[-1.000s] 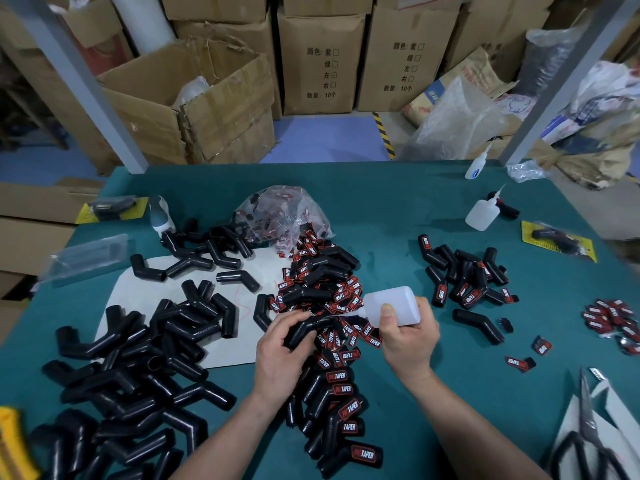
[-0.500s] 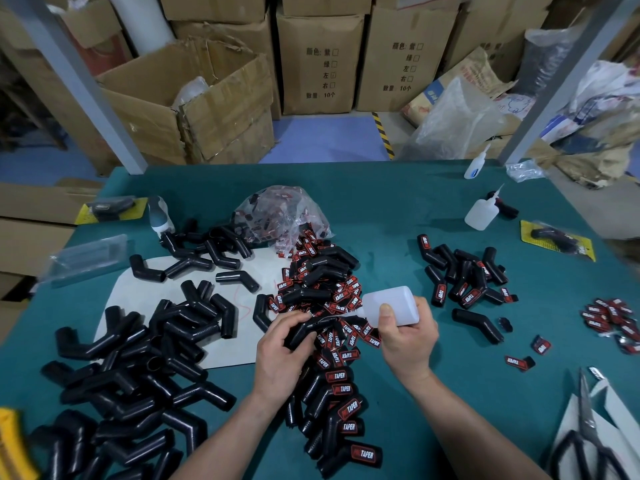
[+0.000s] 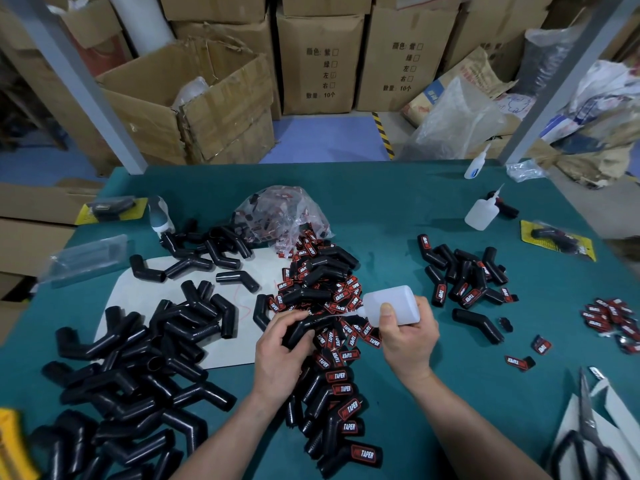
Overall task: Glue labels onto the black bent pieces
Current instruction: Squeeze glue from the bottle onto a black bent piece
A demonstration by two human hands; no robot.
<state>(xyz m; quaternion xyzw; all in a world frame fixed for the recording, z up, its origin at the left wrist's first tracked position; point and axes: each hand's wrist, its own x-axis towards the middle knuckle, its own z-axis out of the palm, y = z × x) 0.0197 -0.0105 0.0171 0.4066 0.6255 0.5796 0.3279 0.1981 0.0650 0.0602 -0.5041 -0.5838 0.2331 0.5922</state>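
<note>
Black bent piece [image 3: 304,327], seemingly light and slick, is sitting clamped in left hand [image 3: 280,355] fingers near its elbow, while right hand [image 3: 408,336] is squeezing the glue bottle [image 3: 391,303]

Left hand [image 3: 280,351] and right hand [image 3: 407,336] curl in grips, close together.

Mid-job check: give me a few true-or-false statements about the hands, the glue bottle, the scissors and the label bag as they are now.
The right hand holds the glue bottle, nozzle pointing left. True.
The left hand is empty. False: it grips a black bent piece.
The scissors lie at the near right. True.
The clear bag of labels sits inside a cardboard box. False: it lies on the green table.
</note>
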